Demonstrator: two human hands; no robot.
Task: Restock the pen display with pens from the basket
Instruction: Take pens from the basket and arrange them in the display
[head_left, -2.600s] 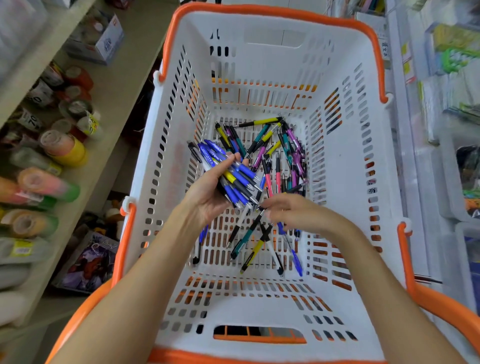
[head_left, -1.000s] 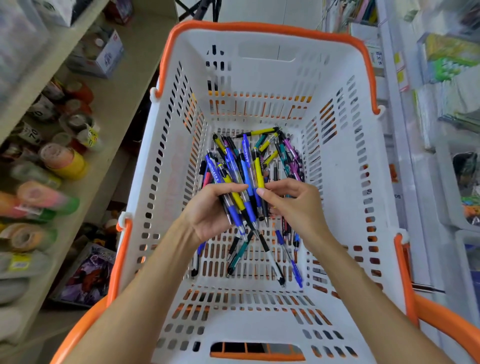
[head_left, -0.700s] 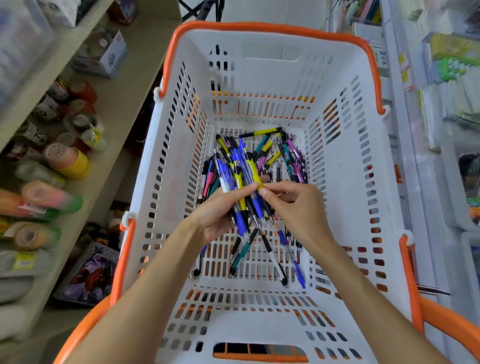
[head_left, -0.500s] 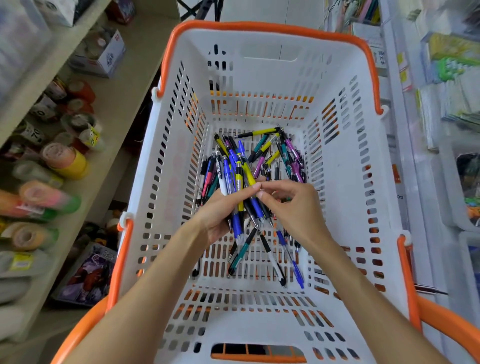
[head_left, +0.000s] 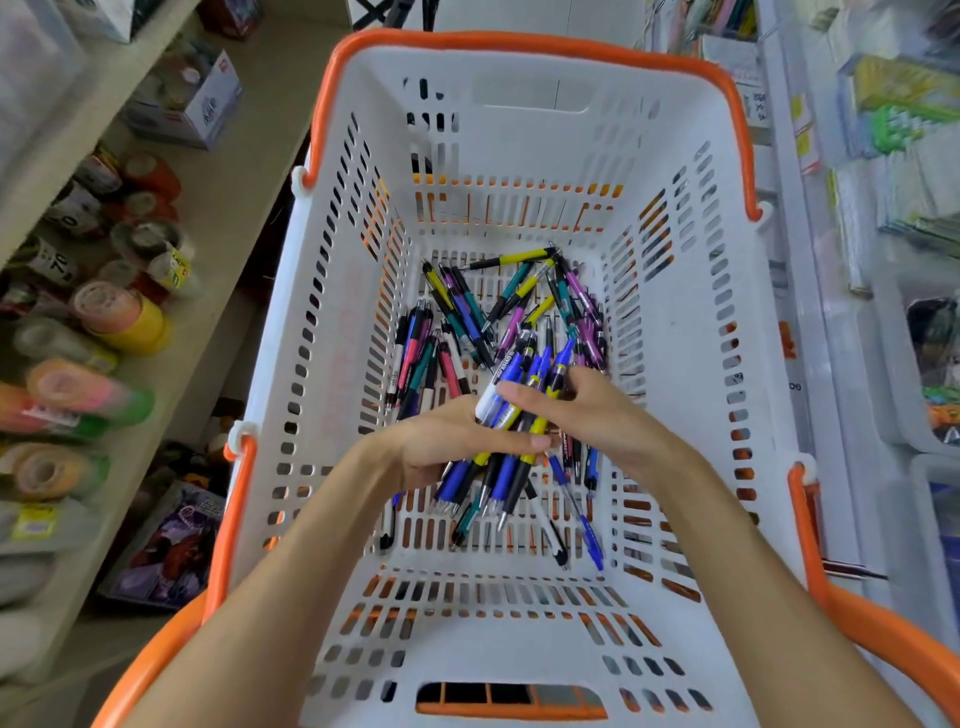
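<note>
Inside the slotted white plastic basket (head_left: 691, 395), both hands curl round one bundle of slim blue-and-yellow pens (head_left: 511, 415): left hand (head_left: 441, 441) beneath, right hand (head_left: 587, 410) pinching above.

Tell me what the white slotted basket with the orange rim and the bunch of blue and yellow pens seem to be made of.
White slotted basket: looks like moulded plastic, matte, judging by its even punched slots and one-piece walls. Bunch of blue and yellow pens, held by the left hand and right hand: probably glossy plastic barrels; the dark grips may be rubber, unclear.
</note>
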